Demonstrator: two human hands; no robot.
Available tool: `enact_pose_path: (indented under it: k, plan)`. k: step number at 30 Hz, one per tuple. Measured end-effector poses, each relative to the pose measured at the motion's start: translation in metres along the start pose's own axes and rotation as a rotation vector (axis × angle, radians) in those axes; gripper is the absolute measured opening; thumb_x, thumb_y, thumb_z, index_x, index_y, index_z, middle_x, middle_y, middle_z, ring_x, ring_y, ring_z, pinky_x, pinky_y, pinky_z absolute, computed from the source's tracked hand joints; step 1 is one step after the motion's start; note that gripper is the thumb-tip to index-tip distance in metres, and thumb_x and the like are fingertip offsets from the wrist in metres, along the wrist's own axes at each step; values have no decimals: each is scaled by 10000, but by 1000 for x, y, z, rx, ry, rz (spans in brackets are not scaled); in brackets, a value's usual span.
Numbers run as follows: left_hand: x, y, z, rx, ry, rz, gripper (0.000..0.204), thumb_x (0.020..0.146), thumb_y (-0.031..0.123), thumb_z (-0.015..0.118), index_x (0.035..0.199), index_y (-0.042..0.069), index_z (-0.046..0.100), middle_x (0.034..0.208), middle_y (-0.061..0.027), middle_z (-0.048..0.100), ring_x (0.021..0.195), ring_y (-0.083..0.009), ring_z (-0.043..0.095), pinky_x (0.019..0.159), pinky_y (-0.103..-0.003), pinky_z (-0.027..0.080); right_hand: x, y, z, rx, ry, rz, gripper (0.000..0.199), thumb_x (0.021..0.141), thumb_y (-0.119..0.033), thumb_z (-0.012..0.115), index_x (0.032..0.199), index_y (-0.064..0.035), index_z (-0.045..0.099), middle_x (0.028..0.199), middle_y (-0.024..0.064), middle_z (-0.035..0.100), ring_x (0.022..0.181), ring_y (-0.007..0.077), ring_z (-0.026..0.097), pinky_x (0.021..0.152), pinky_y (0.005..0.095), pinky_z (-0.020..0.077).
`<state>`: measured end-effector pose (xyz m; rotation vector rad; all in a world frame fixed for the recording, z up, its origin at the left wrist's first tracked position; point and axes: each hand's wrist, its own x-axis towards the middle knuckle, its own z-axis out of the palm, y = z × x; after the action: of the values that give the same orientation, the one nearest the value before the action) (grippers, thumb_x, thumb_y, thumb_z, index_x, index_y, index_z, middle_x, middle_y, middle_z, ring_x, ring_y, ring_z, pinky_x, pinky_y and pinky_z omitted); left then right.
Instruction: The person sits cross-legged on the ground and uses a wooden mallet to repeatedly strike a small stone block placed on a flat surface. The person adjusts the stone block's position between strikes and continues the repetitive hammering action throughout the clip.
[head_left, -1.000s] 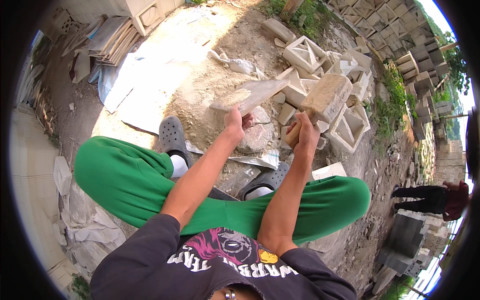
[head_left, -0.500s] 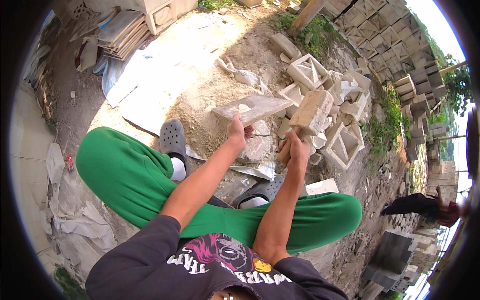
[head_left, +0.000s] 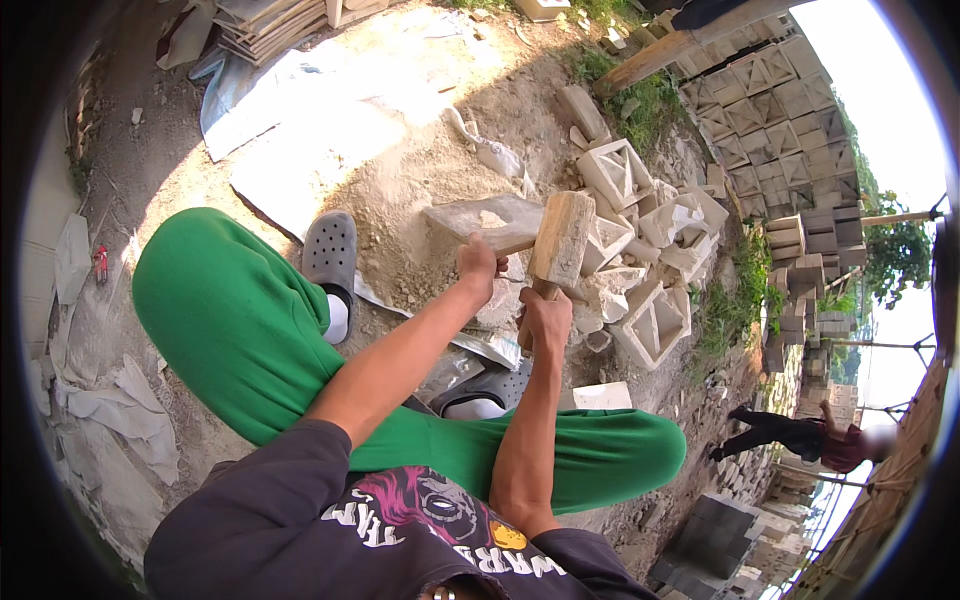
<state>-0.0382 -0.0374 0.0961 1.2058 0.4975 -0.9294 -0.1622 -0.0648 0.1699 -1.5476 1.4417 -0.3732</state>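
My right hand (head_left: 548,318) is wrapped round the handle of a wooden mallet (head_left: 562,238), its blocky head upright beyond my fist. To its left, my left hand (head_left: 481,270) is closed on the near edge of a flat grey slab (head_left: 455,217), thumb on top. A small pale patch lies on the slab's upper face. The mallet head overlaps the slab's right end in view, and whether they touch I cannot tell. Under my left hand, a rough pale stone (head_left: 497,312) shows in part. A thin dark line beside my left fingers is too small to name.
Broken pale vent blocks (head_left: 650,325) lie heaped at right. A crumpled white bag (head_left: 497,157) rests on the dirt beyond the slab. Stacked blocks (head_left: 765,130) line the far right, and a person (head_left: 800,435) walks there. A wooden post (head_left: 690,50) slants at the top.
The mallet has moved left and its head now stands more upright, close to the slab. My left hand keeps its hold on the slab. The view has shifted a little.
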Motion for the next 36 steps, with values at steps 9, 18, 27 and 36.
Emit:
enact_pose_path:
  k: [9, 18, 27, 36]
  plan:
    - [19, 19, -6, -45, -49, -83, 470, 1010, 363, 326, 939, -21, 588, 638, -122, 612, 490, -198, 555, 459, -339, 419, 1, 1, 1, 341, 55, -227, 118, 780, -54, 670, 838, 23, 602, 642, 88, 586, 494, 193, 577, 489, 338, 489]
    - [13, 29, -2, -21, -131, -80, 469, 1012, 359, 327, 1008, -13, 613, 720, -122, 645, 572, -189, 613, 514, -327, 458, 10, 28, 25, 131, -67, 43, 138, 772, -103, 681, 808, 14, 615, 639, 80, 617, 512, 181, 609, 499, 337, 495]
    - [-29, -32, -3, 39, -201, 210, 492, 1019, 373, 405, 950, -80, 585, 719, -161, 656, 579, -215, 649, 538, -345, 505, 9, 8, -9, 436, 117, -27, 148, 776, -79, 687, 846, 23, 606, 662, 75, 596, 493, 190, 592, 466, 329, 490]
    - [-61, -45, 6, 177, -240, 287, 520, 1036, 374, 414, 983, -118, 573, 738, -151, 672, 565, -188, 661, 527, -327, 527, 13, 1, -29, 399, 205, -66, 153, 784, -86, 678, 865, 9, 589, 619, 89, 573, 468, 209, 575, 451, 329, 472]
